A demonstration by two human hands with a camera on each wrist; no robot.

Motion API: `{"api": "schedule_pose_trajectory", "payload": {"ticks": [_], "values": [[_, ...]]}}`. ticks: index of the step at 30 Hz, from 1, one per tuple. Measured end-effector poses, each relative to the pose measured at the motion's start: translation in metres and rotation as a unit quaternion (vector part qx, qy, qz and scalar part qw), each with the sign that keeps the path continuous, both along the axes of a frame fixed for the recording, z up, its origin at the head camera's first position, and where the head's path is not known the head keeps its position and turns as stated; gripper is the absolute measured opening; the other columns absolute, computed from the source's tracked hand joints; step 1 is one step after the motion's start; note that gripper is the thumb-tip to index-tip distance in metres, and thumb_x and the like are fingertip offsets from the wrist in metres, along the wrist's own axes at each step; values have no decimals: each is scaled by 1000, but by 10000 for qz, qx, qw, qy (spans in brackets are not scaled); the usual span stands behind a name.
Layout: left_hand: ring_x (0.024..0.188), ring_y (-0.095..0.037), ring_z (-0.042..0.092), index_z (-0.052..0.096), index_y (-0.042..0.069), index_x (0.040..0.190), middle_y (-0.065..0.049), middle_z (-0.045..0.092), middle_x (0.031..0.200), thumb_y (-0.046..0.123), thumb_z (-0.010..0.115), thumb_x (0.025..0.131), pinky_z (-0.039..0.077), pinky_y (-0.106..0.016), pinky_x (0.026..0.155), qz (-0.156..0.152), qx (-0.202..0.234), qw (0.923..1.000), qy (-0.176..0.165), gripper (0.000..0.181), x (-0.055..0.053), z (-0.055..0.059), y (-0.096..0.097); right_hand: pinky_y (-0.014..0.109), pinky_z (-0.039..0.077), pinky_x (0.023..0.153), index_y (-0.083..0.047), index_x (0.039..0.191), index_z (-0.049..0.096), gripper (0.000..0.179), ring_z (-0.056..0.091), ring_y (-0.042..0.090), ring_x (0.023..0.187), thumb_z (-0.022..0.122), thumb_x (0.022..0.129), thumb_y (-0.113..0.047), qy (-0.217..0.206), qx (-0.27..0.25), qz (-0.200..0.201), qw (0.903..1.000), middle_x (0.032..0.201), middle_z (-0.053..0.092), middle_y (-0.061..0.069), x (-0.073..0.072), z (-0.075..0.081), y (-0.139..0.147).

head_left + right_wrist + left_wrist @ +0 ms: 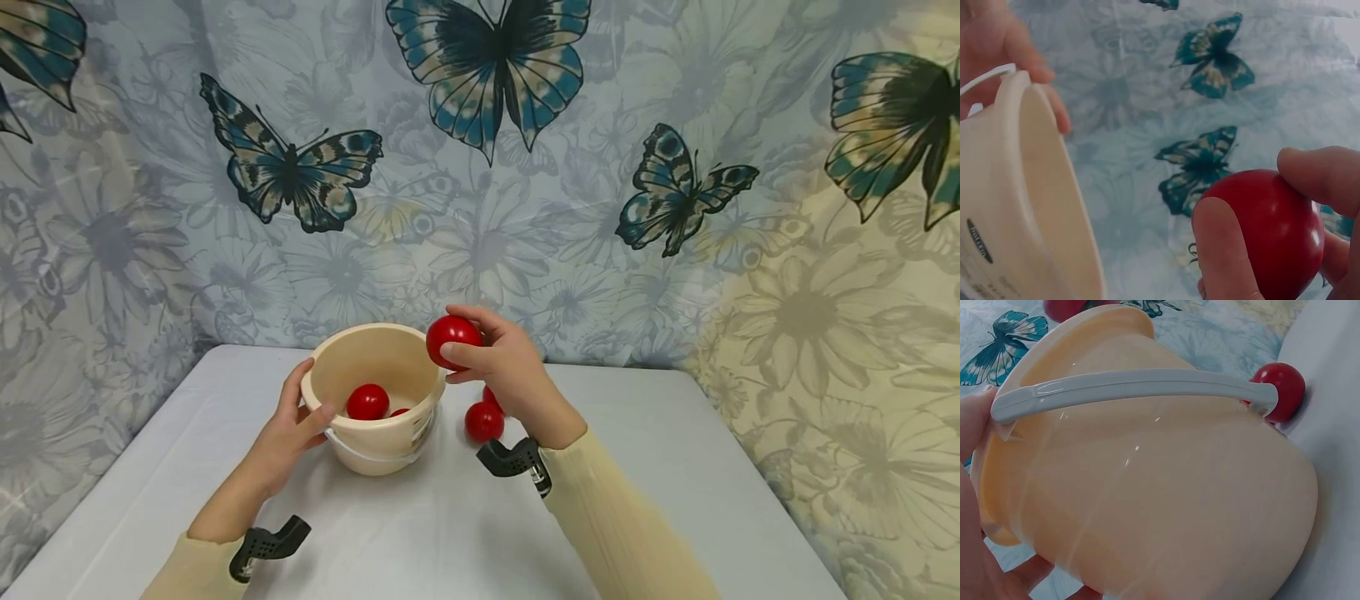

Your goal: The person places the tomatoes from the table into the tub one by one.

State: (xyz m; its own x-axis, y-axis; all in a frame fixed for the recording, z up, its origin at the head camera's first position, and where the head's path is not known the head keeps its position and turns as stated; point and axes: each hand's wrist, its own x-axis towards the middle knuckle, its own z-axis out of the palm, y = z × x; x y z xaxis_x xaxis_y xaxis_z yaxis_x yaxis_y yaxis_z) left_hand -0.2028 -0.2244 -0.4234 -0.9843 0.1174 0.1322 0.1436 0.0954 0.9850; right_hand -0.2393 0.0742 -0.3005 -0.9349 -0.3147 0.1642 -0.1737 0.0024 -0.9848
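Observation:
A cream plastic bucket [367,446] stands on the table, its open top facing up and its pale handle [1147,384] hanging down the side. My left hand [279,443] holds it at the left rim, thumb at the front and fingers round the outside. Inside are a shiny red ball [367,402] and part of another. My right hand [517,377] grips a similar red ball [1272,231] between thumb and fingers, raised beside the bucket's right rim. Below that hand, a red ball [484,422] sits on the table, with one more partly hidden behind it.
The white-covered table [420,533] reaches back to a wall hung with butterfly-and-flower patterned cloth [480,250]. Similar cloth borders the left and right sides. Each wrist wears a black camera mount [270,542].

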Motion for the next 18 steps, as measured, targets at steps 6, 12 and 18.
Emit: {"api": "schedule_pose_trajectory", "payload": {"ticks": [6,12,18], "values": [[140,-48,27,-1,28,160,-13,0,164,28,57,101,36,-67,100,48,17,10000,-64,82,0,0,2,47,58,75,-19,132,64,48,60,33,112,76,87,-11,-97,-52,215,9997,128,58,9,-12,9,-19],[140,-48,27,-1,28,160,-14,0,163,27,57,102,36,-67,101,51,-26,10000,-57,82,1,0,3,45,59,73,-14,134,63,49,63,33,106,75,88,-6,-349,-43,468,9983,125,56,12,-22,6,-43],[139,-47,29,-1,29,159,-14,2,163,28,57,102,37,-66,101,54,-77,10000,-26,82,2,1,3,46,59,72,-14,132,64,49,65,30,101,76,86,-4,-431,113,430,9981,120,59,10,-27,-7,-60]]}}
